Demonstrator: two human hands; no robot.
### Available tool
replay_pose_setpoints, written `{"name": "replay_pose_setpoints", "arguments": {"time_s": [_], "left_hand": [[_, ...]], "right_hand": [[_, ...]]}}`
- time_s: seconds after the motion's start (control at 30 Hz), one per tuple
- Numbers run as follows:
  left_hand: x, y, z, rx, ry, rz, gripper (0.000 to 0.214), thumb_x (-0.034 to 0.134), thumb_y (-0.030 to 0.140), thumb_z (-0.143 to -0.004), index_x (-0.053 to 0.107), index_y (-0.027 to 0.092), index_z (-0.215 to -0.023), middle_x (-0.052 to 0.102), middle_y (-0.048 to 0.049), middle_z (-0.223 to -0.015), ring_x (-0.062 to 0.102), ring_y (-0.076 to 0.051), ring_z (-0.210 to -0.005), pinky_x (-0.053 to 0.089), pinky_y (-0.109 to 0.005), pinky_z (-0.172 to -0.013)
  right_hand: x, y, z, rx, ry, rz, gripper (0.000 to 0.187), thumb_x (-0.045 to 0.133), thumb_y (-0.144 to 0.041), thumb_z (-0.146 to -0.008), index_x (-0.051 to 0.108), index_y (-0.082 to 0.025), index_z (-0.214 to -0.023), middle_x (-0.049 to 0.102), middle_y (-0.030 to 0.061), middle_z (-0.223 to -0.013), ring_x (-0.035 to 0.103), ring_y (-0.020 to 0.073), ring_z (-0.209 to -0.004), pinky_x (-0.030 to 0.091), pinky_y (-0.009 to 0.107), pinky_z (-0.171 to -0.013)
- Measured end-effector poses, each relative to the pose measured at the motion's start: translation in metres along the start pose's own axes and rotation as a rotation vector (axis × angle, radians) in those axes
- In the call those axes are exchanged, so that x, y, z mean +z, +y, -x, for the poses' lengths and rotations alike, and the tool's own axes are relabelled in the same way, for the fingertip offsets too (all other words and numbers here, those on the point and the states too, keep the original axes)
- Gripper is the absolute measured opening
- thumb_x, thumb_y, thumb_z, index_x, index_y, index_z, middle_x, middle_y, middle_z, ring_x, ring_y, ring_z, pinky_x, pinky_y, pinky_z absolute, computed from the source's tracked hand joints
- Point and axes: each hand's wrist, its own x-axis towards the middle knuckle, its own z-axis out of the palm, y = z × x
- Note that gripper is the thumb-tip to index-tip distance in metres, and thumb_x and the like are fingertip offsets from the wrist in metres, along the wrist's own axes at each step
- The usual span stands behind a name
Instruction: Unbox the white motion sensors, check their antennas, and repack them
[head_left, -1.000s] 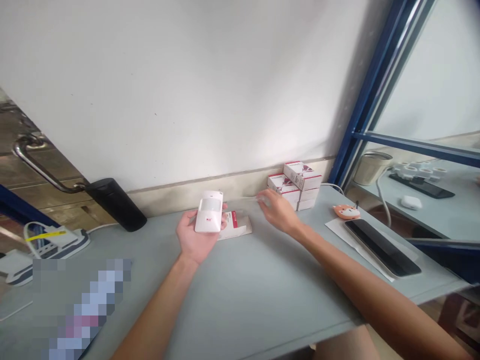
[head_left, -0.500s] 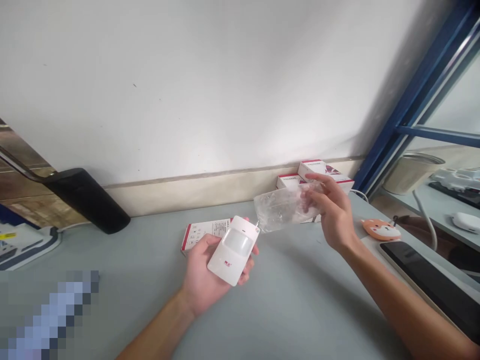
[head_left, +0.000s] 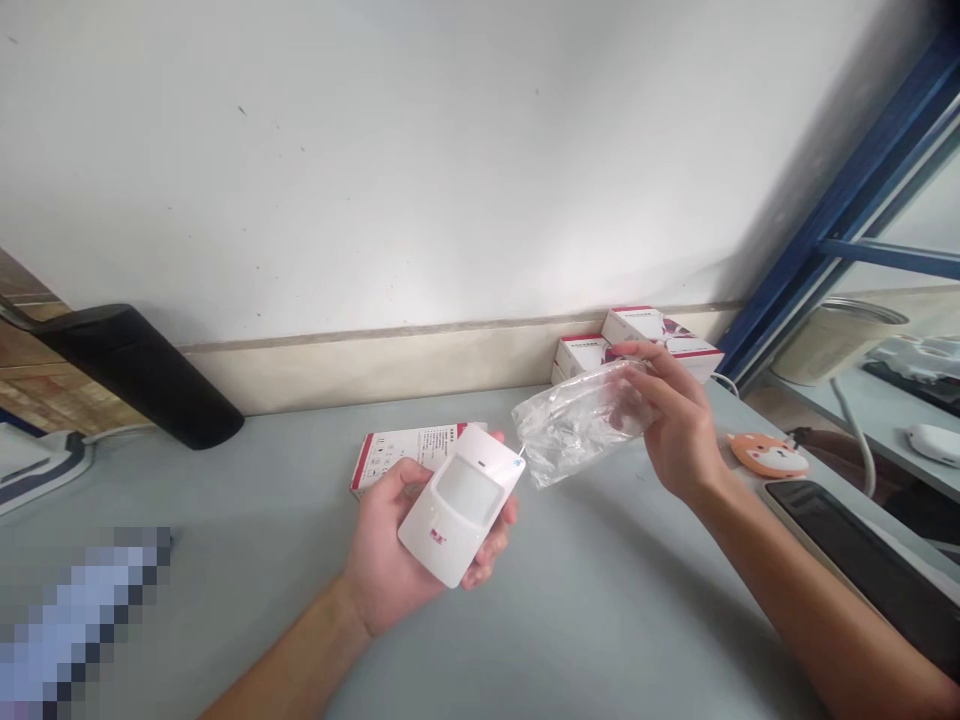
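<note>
My left hand (head_left: 390,555) is wrapped round a white sensor unit (head_left: 460,503) with a frosted window on its face, held tilted above the grey table (head_left: 585,620). My right hand (head_left: 679,425) pinches a clear plastic bag (head_left: 576,420) whose open end points at the top corner of the sensor. A white and red box (head_left: 411,446) lies flat on the table just behind my left hand.
A stack of white and red boxes (head_left: 645,340) stands against the wall at the back right. An orange animal-shaped item (head_left: 769,455) and a black phone (head_left: 862,570) lie to the right. A black cylinder (head_left: 135,375) leans at the left. A blue frame (head_left: 832,215) borders the right.
My right hand reached toward the boxes a second ago and came back holding the clear bag. The sensor in my left hand has dropped lower and tilted to the right.
</note>
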Motion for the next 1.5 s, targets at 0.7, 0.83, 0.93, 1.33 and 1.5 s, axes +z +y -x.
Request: {"name": "replay_pose_setpoints", "arguments": {"time_s": [0.7, 0.83, 0.93, 1.33, 1.5], "left_hand": [[-0.002, 0.008, 0.002, 0.033, -0.009, -0.047, 0.058, 0.043, 0.044, -0.094, 0.053, 0.021, -0.147, 0.072, -0.0187, -0.098, 0.064, -0.026, -0.069, 0.042, -0.031, -0.056], [-0.004, 0.009, 0.003, 0.020, -0.015, -0.050, 0.059, 0.045, 0.043, -0.092, 0.054, 0.022, -0.147, 0.071, -0.0186, -0.098, 0.065, -0.026, -0.070, 0.043, -0.031, -0.057], [-0.005, 0.010, 0.003, 0.013, -0.014, -0.052, 0.060, 0.046, 0.042, -0.092, 0.053, 0.022, -0.148, 0.071, -0.0188, -0.097, 0.066, -0.027, -0.071, 0.043, -0.031, -0.057], [0.004, 0.004, 0.001, -0.049, -0.033, -0.138, 0.071, 0.042, 0.044, -0.096, 0.036, 0.016, -0.161, 0.075, -0.0262, -0.104, 0.069, -0.028, -0.071, 0.047, -0.032, -0.059], [0.005, 0.004, 0.002, -0.030, -0.010, -0.212, 0.070, 0.040, 0.040, -0.101, 0.024, 0.026, -0.167, 0.077, -0.0232, -0.111, 0.071, -0.027, -0.067, 0.048, -0.033, -0.060]], "right_hand": [[0.001, 0.002, -0.001, 0.024, -0.002, 0.105, 0.037, 0.067, -0.056, -0.093, 0.070, -0.033, -0.122, 0.063, 0.0018, -0.088, 0.057, 0.0184, -0.073, 0.047, 0.027, -0.057], [0.003, -0.001, 0.000, 0.032, 0.002, 0.120, 0.038, 0.067, -0.057, -0.093, 0.068, -0.033, -0.123, 0.064, 0.0012, -0.088, 0.054, 0.0165, -0.065, 0.046, 0.028, -0.052], [0.005, -0.002, 0.000, 0.045, 0.009, 0.162, 0.038, 0.066, -0.059, -0.093, 0.068, -0.033, -0.120, 0.066, 0.0016, -0.088, 0.056, 0.0168, -0.063, 0.045, 0.028, -0.050], [0.013, -0.005, 0.007, 0.100, -0.043, 0.198, 0.038, 0.065, -0.063, -0.093, 0.071, -0.031, -0.111, 0.067, 0.0022, -0.089, 0.060, 0.0185, -0.071, 0.051, 0.029, -0.057], [0.009, -0.010, 0.004, 0.128, -0.035, 0.160, 0.039, 0.066, -0.063, -0.092, 0.072, -0.030, -0.113, 0.065, 0.0016, -0.087, 0.059, 0.0177, -0.070, 0.051, 0.028, -0.056]]}}
